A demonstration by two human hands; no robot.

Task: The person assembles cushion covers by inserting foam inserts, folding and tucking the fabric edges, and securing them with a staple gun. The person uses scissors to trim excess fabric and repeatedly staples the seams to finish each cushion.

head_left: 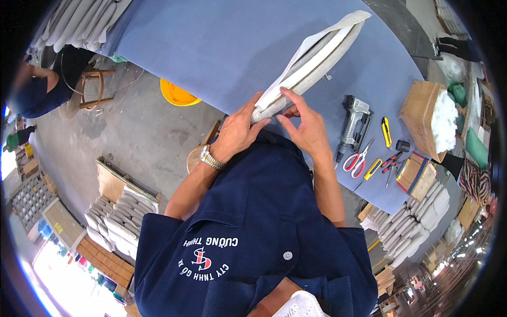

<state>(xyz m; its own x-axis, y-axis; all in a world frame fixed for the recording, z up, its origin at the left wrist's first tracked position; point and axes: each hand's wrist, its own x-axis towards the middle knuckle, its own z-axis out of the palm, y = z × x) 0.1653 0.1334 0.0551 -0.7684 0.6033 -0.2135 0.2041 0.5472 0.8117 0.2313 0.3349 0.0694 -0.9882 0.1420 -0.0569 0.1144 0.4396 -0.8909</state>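
A long grey fabric-covered cushion pad (pixel 317 61) stands tilted over the blue tabletop, its narrow side toward me. White padding shows between the fabric edges along that side. My left hand (pixel 237 132) is closed round the pad's near end, thumb and fingers on either face. Beside it, my right hand (pixel 306 127) touches the pad's edge with the index fingertip; its thumb is apart from that finger and the other fingers are partly hidden. To the right lie a staple gun (pixel 355 124), red-handled scissors (pixel 357 161) and a yellow utility knife (pixel 386 132).
The blue tabletop (pixel 211 42) carries a yellow-handled screwdriver (pixel 373 169), pliers (pixel 391 160) and a small wooden box (pixel 414 174). A cardboard box (pixel 422 113) with white stuffing is at the right. A yellow bucket (pixel 177 94) stands on the floor; stacked pads (pixel 113 216) lie lower left. Another person (pixel 39 90) sits far left.
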